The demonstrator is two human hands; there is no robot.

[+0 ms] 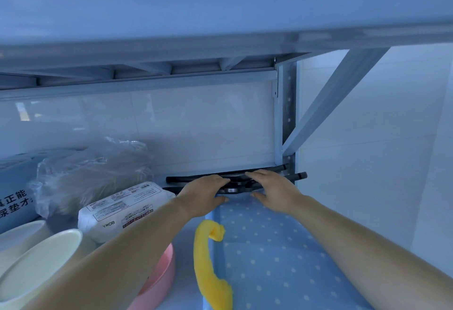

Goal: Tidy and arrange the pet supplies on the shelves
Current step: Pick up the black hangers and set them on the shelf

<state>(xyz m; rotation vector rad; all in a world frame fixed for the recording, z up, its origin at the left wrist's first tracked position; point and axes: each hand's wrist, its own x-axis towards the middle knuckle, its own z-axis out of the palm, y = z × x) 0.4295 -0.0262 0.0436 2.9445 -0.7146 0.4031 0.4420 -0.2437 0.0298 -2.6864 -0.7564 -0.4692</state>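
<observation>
Painted metal shelf frame (285, 113), glossy wall tiles (196, 123), crinkled clear plastic bag (93, 170)

1. My left hand (206, 193) and my right hand (272, 192) reach side by side to the back right of the shelf (186, 255), both resting on the long-handled tool (235, 182).
2. That tool lies crosswise along the back wall (196, 118), its handle ends touching the upright post (288, 113) at the right.
3. The dotted mat (282, 255) lies before the tool, on the shelf's right part, under my right forearm.
4. The curved toy (208, 265) lies along the mat's left edge.
5. Left of the toy, a bowl (161, 275) sits partly hidden under my left forearm.
6. The wipes pack (122, 209) lies behind that bowl.
7. The crinkled plastic bag (90, 172) stands behind the pack.
8. Two tubs (36, 258) sit at the front left.
</observation>
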